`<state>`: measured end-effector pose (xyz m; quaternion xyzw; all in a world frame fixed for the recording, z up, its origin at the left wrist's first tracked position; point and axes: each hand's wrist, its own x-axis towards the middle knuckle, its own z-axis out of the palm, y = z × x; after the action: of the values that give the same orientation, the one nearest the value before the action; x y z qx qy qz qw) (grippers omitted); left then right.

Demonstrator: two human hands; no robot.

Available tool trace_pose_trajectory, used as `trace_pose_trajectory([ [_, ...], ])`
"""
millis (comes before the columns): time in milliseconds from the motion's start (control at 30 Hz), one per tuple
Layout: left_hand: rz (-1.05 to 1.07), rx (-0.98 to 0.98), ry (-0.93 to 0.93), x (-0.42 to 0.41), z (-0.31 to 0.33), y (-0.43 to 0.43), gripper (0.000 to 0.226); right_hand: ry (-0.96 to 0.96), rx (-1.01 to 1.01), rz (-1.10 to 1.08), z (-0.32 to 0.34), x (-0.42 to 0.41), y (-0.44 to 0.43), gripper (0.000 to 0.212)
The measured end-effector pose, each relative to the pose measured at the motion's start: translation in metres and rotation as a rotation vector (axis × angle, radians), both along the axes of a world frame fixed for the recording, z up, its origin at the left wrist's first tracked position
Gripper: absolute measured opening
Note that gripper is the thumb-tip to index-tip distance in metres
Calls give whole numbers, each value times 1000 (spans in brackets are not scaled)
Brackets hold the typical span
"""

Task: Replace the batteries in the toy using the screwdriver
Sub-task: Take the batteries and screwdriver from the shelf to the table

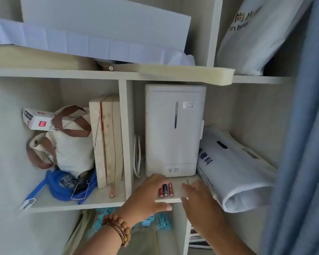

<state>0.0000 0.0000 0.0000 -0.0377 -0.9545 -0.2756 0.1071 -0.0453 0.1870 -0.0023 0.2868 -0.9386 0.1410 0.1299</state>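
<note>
Three small red and black batteries (166, 189) lie side by side near the front edge of a pale shelf board (179, 199). My left hand (147, 196), a bead bracelet on its wrist, reaches onto the shelf just left of them, fingers extended and thumb under the board's edge. My right hand (197, 197) hovers just right of the batteries with relaxed fingers, holding nothing. No toy or screwdriver is in view.
A white box-shaped appliance (174, 131) stands behind the batteries, with a white printed bag (234, 168) on its right. The left compartment holds wooden boards (107, 142), a canvas bag (66, 142) and a blue cord (61, 186). A blue curtain (302, 144) hangs at the right.
</note>
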Motion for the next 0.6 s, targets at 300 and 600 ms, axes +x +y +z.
trace_pose_trajectory([
  [300, -1, 94, -5, -34, -11, -3, 66, -32, -118, 61, -16, -26, -1, 33],
  [600, -17, 127, 6, -39, -15, -9, 45, 39, -171, 94, -36, -41, 3, 14],
])
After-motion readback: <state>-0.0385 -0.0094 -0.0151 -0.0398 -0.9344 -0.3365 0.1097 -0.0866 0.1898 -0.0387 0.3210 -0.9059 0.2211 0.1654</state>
